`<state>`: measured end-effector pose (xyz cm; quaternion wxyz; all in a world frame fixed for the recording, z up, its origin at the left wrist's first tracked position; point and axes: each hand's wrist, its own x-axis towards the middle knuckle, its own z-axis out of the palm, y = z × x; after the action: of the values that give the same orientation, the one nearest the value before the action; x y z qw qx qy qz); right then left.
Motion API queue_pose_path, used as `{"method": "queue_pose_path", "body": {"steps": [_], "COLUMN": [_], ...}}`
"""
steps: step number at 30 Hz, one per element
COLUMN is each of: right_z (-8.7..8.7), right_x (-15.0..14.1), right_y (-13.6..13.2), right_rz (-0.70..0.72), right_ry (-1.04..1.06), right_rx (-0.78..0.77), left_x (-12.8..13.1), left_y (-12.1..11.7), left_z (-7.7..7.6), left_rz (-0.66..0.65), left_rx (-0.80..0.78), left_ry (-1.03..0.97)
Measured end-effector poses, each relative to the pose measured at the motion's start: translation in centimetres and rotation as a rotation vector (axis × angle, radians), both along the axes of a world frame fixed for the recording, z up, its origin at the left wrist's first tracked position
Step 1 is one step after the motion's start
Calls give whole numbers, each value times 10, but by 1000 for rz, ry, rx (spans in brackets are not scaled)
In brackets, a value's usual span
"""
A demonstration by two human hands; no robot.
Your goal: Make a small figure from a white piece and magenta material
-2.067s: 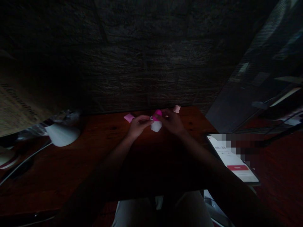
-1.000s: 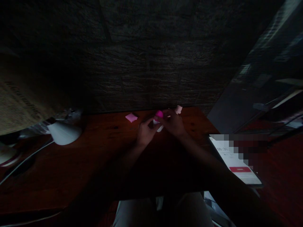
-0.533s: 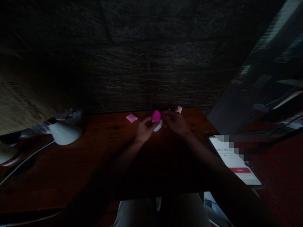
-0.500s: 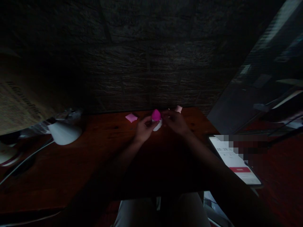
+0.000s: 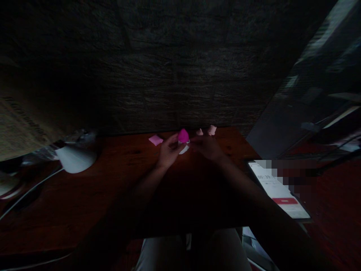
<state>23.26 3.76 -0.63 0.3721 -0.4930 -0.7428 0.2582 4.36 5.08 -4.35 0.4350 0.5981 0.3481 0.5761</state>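
Observation:
In dim light, my left hand [image 5: 167, 152] pinches a small bright pink piece [image 5: 183, 136] above a dark wooden table [image 5: 118, 177]. A white bit [image 5: 184, 149], perhaps paper, shows just below it between my hands. My right hand [image 5: 207, 147] is closed at the right side of the same item, fingertips touching it. A pale pink folded piece [image 5: 155, 140] lies on the table left of my hands. Two more small pale pink pieces [image 5: 211, 130] lie just behind my right hand.
A white lamp head [image 5: 75, 160] with a thin arm sits at the table's left. A lit phone [image 5: 278, 190] showing a timer lies at the right. A dark brick-pattern wall [image 5: 180, 75] stands right behind the table. My pale-trousered knees [image 5: 191, 252] are below.
The bright pink piece has shifted slightly left and up in my left hand. The white bit now shows less. One more pale pink piece is visible behind my right hand.

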Motion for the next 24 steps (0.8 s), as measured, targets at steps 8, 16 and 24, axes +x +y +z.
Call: {"method": "queue_pose_path", "body": {"steps": [8, 16, 24], "right_z": [0, 1, -2], "right_x": [-2, -6, -8], "right_y": [-1, -3, 1], "right_rz": [-128, -96, -74], "right_ry": [18, 109, 297], "right_rx": [15, 9, -148], "left_x": [-4, -4, -7], "left_y": [1, -1, -2], "left_z": [2, 6, 19], "left_rz": [-73, -59, 31], "left_rx": [-52, -105, -269], "left_ry": [-48, -135, -337]}}
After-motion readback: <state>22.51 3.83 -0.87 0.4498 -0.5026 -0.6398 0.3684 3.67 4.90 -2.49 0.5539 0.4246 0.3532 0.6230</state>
